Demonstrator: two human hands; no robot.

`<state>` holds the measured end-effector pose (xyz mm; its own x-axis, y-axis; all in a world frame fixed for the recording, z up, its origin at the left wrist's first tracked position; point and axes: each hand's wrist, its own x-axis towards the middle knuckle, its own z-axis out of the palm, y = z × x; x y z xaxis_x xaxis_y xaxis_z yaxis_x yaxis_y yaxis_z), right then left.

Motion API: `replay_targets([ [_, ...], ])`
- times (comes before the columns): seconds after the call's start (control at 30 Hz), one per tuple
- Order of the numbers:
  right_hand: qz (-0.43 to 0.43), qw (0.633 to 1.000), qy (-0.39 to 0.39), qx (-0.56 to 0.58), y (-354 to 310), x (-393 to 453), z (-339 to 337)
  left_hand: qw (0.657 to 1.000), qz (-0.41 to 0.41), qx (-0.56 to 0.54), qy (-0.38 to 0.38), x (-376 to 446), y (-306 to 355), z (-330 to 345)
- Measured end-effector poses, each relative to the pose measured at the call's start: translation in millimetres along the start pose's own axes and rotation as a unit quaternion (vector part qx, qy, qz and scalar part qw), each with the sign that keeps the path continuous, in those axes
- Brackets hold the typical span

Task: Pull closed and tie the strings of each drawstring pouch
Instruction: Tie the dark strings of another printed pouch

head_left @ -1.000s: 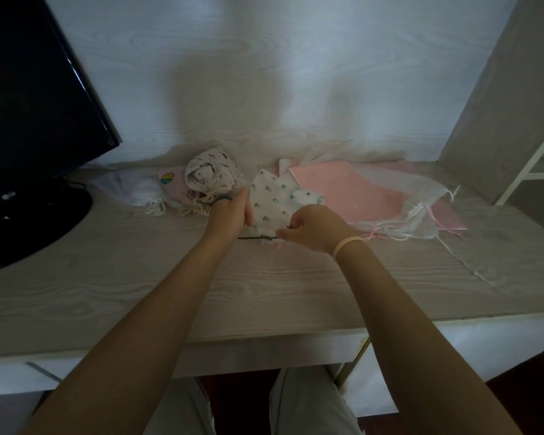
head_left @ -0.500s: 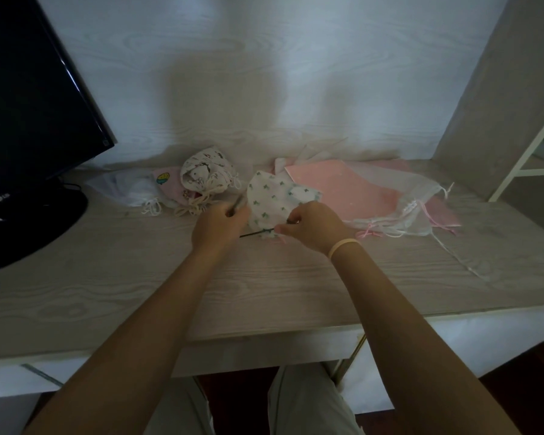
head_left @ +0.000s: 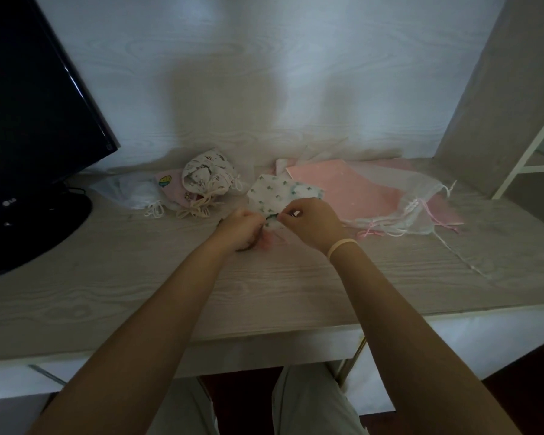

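Desk (head_left: 139, 296), dim light, one head view.

Pouch in hand: white, green-print pouch (head_left: 277, 196) — flat on the desk at centre, mouth end toward the person, partly under both hands. Dark green string (head_left: 271, 216) visible as a short stretch between the two hands.

Left hand (head_left: 242, 229): fingers curled, closed round the string's left end. Right hand (head_left: 311, 222): thumb and forefinger pinching the string at the pouch mouth. Knot or plain pull — cannot tell; the mouth itself hidden by the fingers, and probably gathered only in part, since the body of the pouch lies wide and flat.

Done, as judged: cluster at left, near the monitor (head_left: 29, 120). Patterned pouch (head_left: 206, 171) bunched, with cream cords (head_left: 198, 208) knotted in front. Pink pouch (head_left: 173, 186) beneath it, a yellow motif showing. Sheer white pouch (head_left: 132, 193) furthest left, white cord (head_left: 154, 210) looped at its mouth. All three read as drawn shut and tied.

Left to do, as judged: pile at right. Flat pink pouch (head_left: 333, 183) lying open and unbunched. Organza pouch (head_left: 412, 202) over it, pink ribbons (head_left: 372, 232) trailing loose on the desk, one white ribbon (head_left: 459, 255) running out toward the near right. No gathering at either mouth.

Estimate: roughly half complete — three finished, one under way, at least two untouched. Count of the right pile uncertain; layers overlap.
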<state>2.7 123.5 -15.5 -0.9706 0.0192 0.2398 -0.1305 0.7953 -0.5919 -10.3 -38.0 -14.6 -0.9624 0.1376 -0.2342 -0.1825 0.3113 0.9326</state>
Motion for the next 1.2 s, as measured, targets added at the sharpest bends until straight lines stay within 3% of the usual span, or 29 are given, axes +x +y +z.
replay_targets([
  [0.13, 0.004, 1.000, 0.014, -0.006, 0.7, -3.0, -7.4, 0.998, -0.046, 0.040, -0.007, 0.8, 1.7, 0.9],
  [0.33, 0.032, 0.998, 0.042, -0.021, 6.1, -1.6, -13.4, 0.998, 0.014, 0.043, -0.037, -0.2, 4.5, 0.7],
  [0.53, 0.039, 0.995, 0.048, -0.075, 5.9, -4.2, -12.0, 0.996, 0.042, 0.079, -0.005, -2.5, 4.0, 7.3],
  [0.73, 0.026, 0.996, 0.029, -0.074, 2.9, -3.9, -14.8, 0.992, 0.098, -0.070, 0.045, -6.1, 7.4, 10.0],
  [0.83, 0.027, 0.996, 0.030, -0.074, 0.9, -3.9, -12.9, 0.988, 0.123, -0.093, 0.027, -7.9, 9.4, 12.3],
  [1.0, 0.028, 0.998, 0.009, -0.063, -3.3, -3.4, -12.4, 0.984, 0.158, -0.083, -0.015, -3.8, 10.2, 18.5],
  [1.2, 0.019, 0.997, -0.078, 0.005, -6.6, -5.0, -16.6, 0.984, 0.161, -0.032, 0.067, 4.7, 11.8, 19.8],
])
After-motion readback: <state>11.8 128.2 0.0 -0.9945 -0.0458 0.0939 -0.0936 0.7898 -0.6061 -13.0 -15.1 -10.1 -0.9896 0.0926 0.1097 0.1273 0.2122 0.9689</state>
